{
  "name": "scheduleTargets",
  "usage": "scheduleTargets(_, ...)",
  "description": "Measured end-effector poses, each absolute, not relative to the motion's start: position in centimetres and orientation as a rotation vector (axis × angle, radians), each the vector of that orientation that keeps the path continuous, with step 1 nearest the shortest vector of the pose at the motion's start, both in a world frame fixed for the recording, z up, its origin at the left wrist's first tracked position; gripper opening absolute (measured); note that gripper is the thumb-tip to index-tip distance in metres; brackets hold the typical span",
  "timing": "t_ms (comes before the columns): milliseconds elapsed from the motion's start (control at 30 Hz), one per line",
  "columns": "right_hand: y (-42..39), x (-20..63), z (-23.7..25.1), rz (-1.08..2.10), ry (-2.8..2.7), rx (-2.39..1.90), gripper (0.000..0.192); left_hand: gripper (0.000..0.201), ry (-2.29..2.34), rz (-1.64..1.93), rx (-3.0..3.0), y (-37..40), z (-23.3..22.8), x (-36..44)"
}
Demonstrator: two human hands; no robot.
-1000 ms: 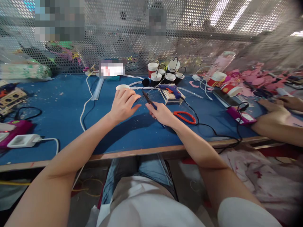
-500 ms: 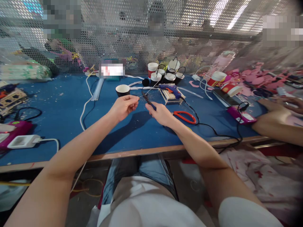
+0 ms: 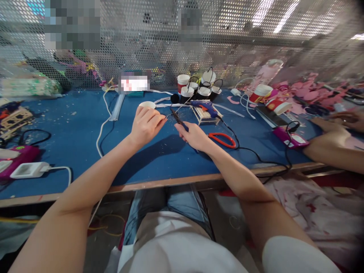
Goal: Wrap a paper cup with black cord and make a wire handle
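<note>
a thin dark tool [image 3: 176,116] sits gripped in the right hand [image 3: 193,136], its tip up toward the left hand [image 3: 146,124], whose fingers are pinched together on something too small to make out. just behind the left hand stands a paper cup [image 3: 147,104]; right of the tool lie red scissors [image 3: 223,139] and a blue glue gun [image 3: 205,106], all on the blue table [image 3: 71,129].

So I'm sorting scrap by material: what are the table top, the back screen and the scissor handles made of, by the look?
Table top: seems a blue felt-like mat, matte and flecked with crumbs, over a board with a bare wood-coloured front edge.
Back screen: perforated sheet metal, grey with a dull sheen and rows of round holes.
Scissor handles: probably plastic, smooth glossy red loops.
</note>
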State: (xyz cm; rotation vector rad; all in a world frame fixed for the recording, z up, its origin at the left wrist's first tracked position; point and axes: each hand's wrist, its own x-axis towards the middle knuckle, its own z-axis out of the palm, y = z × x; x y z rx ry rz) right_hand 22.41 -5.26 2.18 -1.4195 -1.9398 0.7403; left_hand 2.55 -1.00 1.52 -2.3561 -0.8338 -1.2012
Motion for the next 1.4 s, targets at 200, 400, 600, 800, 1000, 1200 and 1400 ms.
scheduleTargets(200,-5.1,22.3,2.0,0.689,-1.957,-1.443,0.036,0.014,-1.417,-1.853,-2.624,-2.0,2.2,3.9)
scheduleTargets(400,-5.1,22.4,1.9,0.667,-1.962,-1.436,0.036,0.018,-2.187,-2.484,-3.084,-2.1,2.6,4.6)
scheduleTargets(600,-5.0,22.6,1.9,0.724,-1.894,-1.434,0.037,0.040,-1.204,-1.552,-2.666,-2.1,2.0,3.8)
scheduleTargets(800,-5.2,22.4,2.1,0.754,-1.910,-1.419,0.038,0.017,-0.855,-1.195,-2.341,-1.0,1.2,2.8)
scheduleTargets(1000,-5.3,22.3,2.1,0.733,-1.924,-1.425,0.038,0.019,-0.985,-1.447,-2.472,-1.6,1.4,3.4)
scheduleTargets(1200,-5.1,22.3,1.9,0.656,-1.940,-1.442,0.034,0.025,-1.943,-2.490,-3.024,-2.3,1.7,5.1)
scheduleTargets(1400,-5.1,22.4,2.0,0.636,-1.929,-1.443,0.035,0.028,-1.452,-1.973,-2.788,-2.1,1.2,4.6)
